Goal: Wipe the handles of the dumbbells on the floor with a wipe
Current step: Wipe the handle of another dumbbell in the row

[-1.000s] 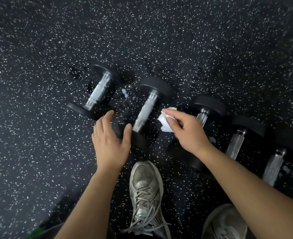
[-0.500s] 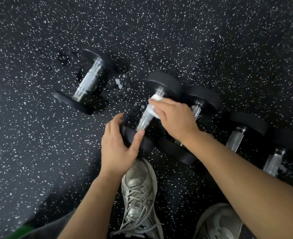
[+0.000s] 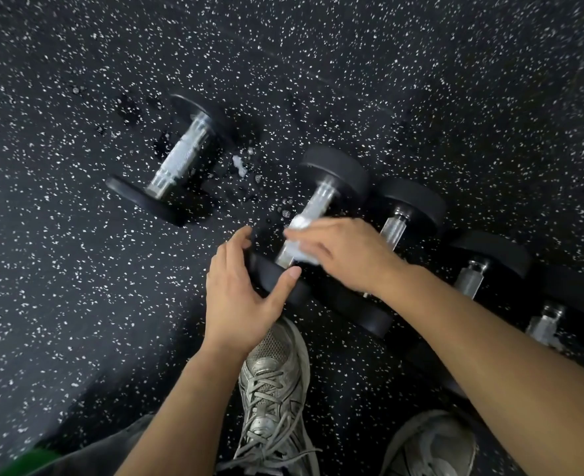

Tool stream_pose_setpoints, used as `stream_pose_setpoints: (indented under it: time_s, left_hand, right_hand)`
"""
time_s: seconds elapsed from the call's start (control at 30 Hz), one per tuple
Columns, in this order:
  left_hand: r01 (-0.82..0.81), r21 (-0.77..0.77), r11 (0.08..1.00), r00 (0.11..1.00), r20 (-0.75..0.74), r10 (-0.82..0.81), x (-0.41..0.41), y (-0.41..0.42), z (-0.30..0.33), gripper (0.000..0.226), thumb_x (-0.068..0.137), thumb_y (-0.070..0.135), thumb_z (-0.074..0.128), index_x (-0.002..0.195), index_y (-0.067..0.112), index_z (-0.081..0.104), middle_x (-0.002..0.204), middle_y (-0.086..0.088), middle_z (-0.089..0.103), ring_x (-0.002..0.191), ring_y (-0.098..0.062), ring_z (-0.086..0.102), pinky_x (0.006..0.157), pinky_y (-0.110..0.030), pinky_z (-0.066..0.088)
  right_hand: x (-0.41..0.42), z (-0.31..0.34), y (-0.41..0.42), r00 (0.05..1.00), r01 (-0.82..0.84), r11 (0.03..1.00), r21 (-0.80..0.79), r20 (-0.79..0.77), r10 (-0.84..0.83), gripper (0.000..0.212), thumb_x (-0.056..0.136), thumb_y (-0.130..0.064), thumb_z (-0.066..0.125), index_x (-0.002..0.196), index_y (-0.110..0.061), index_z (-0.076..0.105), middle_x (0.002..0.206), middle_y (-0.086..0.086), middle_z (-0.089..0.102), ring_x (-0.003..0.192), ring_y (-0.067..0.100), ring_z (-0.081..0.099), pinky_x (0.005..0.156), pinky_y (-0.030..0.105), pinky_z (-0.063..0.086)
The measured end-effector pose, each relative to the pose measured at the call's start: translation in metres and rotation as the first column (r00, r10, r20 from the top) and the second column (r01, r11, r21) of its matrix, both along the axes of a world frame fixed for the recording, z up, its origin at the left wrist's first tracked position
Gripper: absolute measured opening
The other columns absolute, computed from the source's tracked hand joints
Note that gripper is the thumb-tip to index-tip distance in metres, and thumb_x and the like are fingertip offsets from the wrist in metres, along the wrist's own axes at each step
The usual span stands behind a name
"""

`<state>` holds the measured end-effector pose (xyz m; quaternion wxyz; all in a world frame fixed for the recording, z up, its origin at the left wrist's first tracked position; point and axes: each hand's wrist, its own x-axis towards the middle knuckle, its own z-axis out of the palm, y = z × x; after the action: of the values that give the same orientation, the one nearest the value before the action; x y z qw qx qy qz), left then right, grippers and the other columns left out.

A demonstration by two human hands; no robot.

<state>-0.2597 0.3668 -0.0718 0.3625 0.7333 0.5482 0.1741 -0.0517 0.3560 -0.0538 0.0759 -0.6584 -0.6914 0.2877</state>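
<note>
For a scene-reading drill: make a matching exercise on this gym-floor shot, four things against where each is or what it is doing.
Things:
1. left hand
2. right hand
3. far-left dumbbell
4. grey sneaker

States:
A. lies apart from the row, untouched
B. presses a white wipe on a handle
C. on the floor just below the left wrist
D. grips the near black end of the dumbbell being wiped

Pairs: 1-D, 2-B, 3-A, 4-C

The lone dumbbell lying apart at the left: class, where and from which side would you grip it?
Grip the dumbbell by its bare knurled metal handle, coming from above with fingers wrapped across it. The wide black end discs flank the handle, and it lies flat on the floor.
</note>
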Motion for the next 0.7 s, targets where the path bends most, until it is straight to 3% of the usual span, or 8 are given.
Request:
stream_pose_setpoints:
  time_s: [0.1,0.2,0.3,0.4,0.5,0.57,0.63,0.7]
  left_hand:
    - [0.008,0.001,1.0,1.0,-0.003,-0.008,0.0,0.001,0.001,0.09,0.083,0.071,0.064,0.149,0.015,0.04,0.131,0.002,0.054,0.123,-0.015,0.052,0.108,-0.046,0.043]
    - [-0.017,-0.034,0.999,1.0,0.018,0.018,-0.001,0.002,0.003,0.086,0.086,0.07,0.061,0.15,0.018,0.038,0.131,0.004,0.054,0.124,-0.014,0.05,0.109,-0.047,0.043]
    - [-0.001,-0.015,1.0,1.0,0.01,0.001,-0.001,0.001,0.003,0.088,0.085,0.07,0.061,0.151,0.016,0.038,0.133,0.002,0.054,0.126,-0.014,0.049,0.111,-0.045,0.041]
    - [0.021,-0.003,1.0,1.0,0.005,-0.021,0.0,0.001,0.002,0.093,0.082,0.072,0.062,0.151,0.014,0.039,0.135,0.001,0.054,0.126,-0.015,0.049,0.112,-0.043,0.039]
    - [0.011,-0.001,1.0,1.0,0.008,-0.011,0.0,0.001,0.002,0.093,0.081,0.071,0.063,0.15,0.014,0.039,0.133,0.001,0.054,0.125,-0.014,0.05,0.111,-0.042,0.04]
    - [0.009,0.006,1.0,1.0,0.013,-0.009,0.0,0.0,0.002,0.093,0.081,0.071,0.064,0.15,0.014,0.039,0.133,0.001,0.054,0.125,-0.014,0.05,0.11,-0.042,0.041]
    - [0.013,0.007,1.0,1.0,0.01,-0.013,0.0,0.0,0.002,0.092,0.082,0.071,0.064,0.151,0.014,0.039,0.134,0.001,0.054,0.125,-0.014,0.049,0.111,-0.041,0.04]
    - [0.012,-0.002,1.0,1.0,-0.001,-0.012,-0.001,0.0,0.001,0.093,0.082,0.072,0.063,0.151,0.016,0.038,0.134,0.001,0.054,0.126,-0.014,0.049,0.112,-0.039,0.038]
  right_hand:
    - [-0.009,0.004,-0.004,0.992,-0.086,0.994,-0.073,-0.102,0.078,0.037,0.102,-0.029,0.054,0.136,-0.043,0.06,0.139,-0.01,0.064,0.117,0.017,0.066,0.098,0.039,0.053]
    - [-0.002,0.003,0.003,0.979,0.187,0.972,0.144,-0.106,-0.173,0.034,0.106,-0.031,0.049,0.137,-0.036,0.063,0.13,-0.008,0.07,0.088,0.005,0.07,0.075,0.026,0.055]
    - [0.006,-0.002,0.01,0.928,0.355,0.911,0.213,0.035,-0.37,0.035,0.106,-0.027,0.048,0.138,-0.03,0.063,0.133,-0.005,0.068,0.101,0.024,0.072,0.081,0.039,0.058]
    - [-0.001,-0.007,0.005,0.974,0.162,0.972,0.171,0.132,-0.186,0.041,0.101,-0.014,0.053,0.139,-0.03,0.062,0.132,-0.004,0.068,0.1,0.028,0.072,0.078,0.042,0.058]
    - [-0.007,-0.003,-0.002,0.999,-0.031,0.999,-0.011,-0.036,0.031,0.041,0.102,-0.02,0.053,0.137,-0.04,0.061,0.136,-0.009,0.066,0.112,0.021,0.068,0.092,0.039,0.055]
    - [-0.008,0.003,-0.001,0.991,-0.089,0.992,-0.092,-0.109,0.079,0.04,0.102,-0.026,0.053,0.136,-0.044,0.059,0.138,-0.009,0.065,0.119,0.019,0.065,0.098,0.041,0.053]
    - [-0.007,0.003,0.005,0.994,0.027,0.999,0.031,-0.11,-0.023,0.035,0.104,-0.031,0.05,0.136,-0.04,0.061,0.134,-0.007,0.068,0.111,0.019,0.069,0.092,0.041,0.056]
    - [-0.004,0.001,0.012,0.968,0.248,0.95,0.192,-0.083,-0.236,0.034,0.106,-0.032,0.047,0.137,-0.032,0.063,0.13,-0.007,0.07,0.102,0.017,0.072,0.082,0.039,0.059]
